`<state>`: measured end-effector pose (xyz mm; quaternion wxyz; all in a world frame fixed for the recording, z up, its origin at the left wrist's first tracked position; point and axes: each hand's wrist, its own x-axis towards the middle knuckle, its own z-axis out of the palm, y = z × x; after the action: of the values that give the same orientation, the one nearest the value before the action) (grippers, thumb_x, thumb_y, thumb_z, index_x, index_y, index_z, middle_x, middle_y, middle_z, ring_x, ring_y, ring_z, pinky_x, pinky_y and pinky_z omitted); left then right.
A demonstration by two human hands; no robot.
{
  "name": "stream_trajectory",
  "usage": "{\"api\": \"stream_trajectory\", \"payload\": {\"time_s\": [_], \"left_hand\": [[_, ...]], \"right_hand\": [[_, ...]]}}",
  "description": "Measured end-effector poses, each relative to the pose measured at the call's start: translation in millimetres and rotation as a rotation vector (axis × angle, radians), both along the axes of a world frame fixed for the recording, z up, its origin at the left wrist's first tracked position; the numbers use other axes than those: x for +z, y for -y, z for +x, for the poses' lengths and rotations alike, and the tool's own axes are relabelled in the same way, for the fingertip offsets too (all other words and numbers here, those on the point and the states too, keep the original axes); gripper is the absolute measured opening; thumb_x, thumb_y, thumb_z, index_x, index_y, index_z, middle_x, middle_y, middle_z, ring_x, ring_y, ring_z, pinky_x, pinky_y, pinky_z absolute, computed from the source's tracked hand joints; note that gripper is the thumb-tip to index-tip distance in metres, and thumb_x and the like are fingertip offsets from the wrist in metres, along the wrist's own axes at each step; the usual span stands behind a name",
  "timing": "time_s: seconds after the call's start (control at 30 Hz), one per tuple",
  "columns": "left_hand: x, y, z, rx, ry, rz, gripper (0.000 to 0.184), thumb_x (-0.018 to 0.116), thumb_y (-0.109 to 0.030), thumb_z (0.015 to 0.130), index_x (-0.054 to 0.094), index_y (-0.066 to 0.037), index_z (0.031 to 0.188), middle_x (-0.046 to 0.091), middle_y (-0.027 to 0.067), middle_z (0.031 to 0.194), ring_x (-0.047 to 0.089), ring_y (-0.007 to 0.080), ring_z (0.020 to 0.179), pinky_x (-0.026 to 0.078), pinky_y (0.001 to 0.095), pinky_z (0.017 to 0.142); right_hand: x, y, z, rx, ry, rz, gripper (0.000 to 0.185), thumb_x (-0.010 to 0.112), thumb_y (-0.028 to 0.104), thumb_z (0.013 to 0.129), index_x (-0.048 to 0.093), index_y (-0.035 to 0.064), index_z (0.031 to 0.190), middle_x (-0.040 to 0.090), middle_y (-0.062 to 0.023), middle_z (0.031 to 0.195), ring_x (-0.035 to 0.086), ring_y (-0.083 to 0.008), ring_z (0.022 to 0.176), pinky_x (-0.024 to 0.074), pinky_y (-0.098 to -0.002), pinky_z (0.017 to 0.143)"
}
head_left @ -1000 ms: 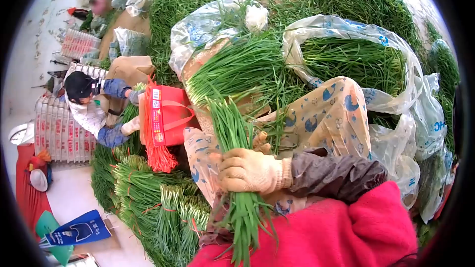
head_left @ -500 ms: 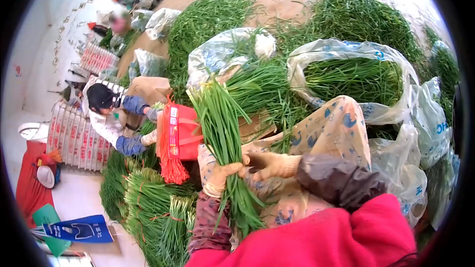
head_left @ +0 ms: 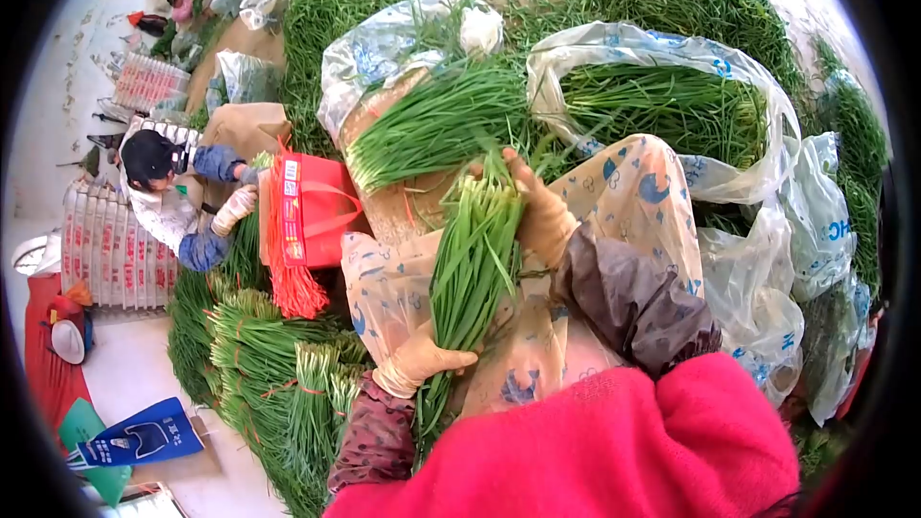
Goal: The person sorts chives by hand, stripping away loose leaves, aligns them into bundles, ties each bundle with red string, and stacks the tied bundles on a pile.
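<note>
A bunch of long green stalks [head_left: 473,269] lies over the patterned plastic cover on my lap. My left hand [head_left: 419,359], in a pale glove, is wrapped round its lower, leafy part. At the upper right side of the bunch, my right hand [head_left: 540,213], also gloved, rests against the stalk ends with its fingers pointing up; whether it grips anything is hard to make out. Loose stalks [head_left: 436,120] lie on a board just beyond. Beside them sits a red bag [head_left: 321,214] with red ties hanging from it.
Tied bundles [head_left: 278,364] are heaped at the lower left. A co-worker [head_left: 163,182] sits at the left by stacked crates [head_left: 115,249]. An open plastic bag [head_left: 662,101] of greens stands at the right. More greens are piled at the back.
My right hand has moved from the middle of the bunch up to its upper end. My left hand stays on the lower part. The bunch has shifted right and now stands more upright.
</note>
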<state>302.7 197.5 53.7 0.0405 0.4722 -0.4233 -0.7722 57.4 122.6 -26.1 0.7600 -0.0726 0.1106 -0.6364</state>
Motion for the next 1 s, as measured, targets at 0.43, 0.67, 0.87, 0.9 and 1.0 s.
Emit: {"api": "stream_trajectory", "payload": {"time_s": [0.43,0.67,0.87,0.9,1.0], "left_hand": [[5,-24,11,0.141,0.064,0.08,0.04,0.072,0.004,0.074,0.058,0.001,0.112,0.064,0.0072,0.086,0.059,0.0153,0.063,0.048,0.0291,0.054],[3,-39,37,0.237,0.115,0.053,0.045,0.073,0.0,0.073,0.057,-0.001,0.115,0.068,0.0102,0.098,0.06,0.0152,0.063,0.049,0.0275,0.051],[1,-39,36,0.407,0.132,-0.049,0.045,0.072,0.002,0.074,0.057,-0.001,0.116,0.069,0.0106,0.098,0.062,0.0154,0.065,0.051,0.0258,0.051],[-1,-40,37,0.405,0.136,-0.055,0.045,0.072,0.002,0.074,0.057,-0.001,0.116,0.069,0.0106,0.098,0.062,0.0154,0.065,0.051,0.0258,0.051],[-2,-40,36,0.41,0.131,-0.129,0.056,0.073,0.003,0.073,0.051,-0.002,0.125,0.068,0.0112,0.1,0.062,0.016,0.066,0.051,0.0262,0.051]], "right_hand": [[-38,47,-35,-0.171,-0.494,0.631,0.028,0.04,0.03,0.102,0.057,0.0079,0.098,0.046,0.0073,0.065,0.033,-0.0083,0.046,0.029,-0.0273,0.044],[-17,57,-104,-0.182,-0.444,0.494,0.02,0.046,0.022,0.098,0.06,0.0081,0.099,0.051,0.0037,0.068,0.034,-0.0051,0.046,0.0278,-0.0231,0.043],[28,18,-49,0.338,-1.254,0.228,0.046,0.069,0.039,0.085,0.062,0.0044,0.115,0.067,-0.0049,0.094,0.055,-0.0108,0.068,0.0458,-0.0253,0.059],[20,13,-38,0.435,-1.193,0.214,0.049,0.07,0.038,0.085,0.06,0.0034,0.118,0.067,-0.005,0.096,0.056,-0.0119,0.071,0.0471,-0.0271,0.063],[19,-3,-2,0.493,-0.971,0.14,0.052,0.073,0.036,0.083,0.059,0.0028,0.12,0.066,-0.0046,0.094,0.057,-0.0114,0.073,0.0492,-0.0283,0.065]]}}
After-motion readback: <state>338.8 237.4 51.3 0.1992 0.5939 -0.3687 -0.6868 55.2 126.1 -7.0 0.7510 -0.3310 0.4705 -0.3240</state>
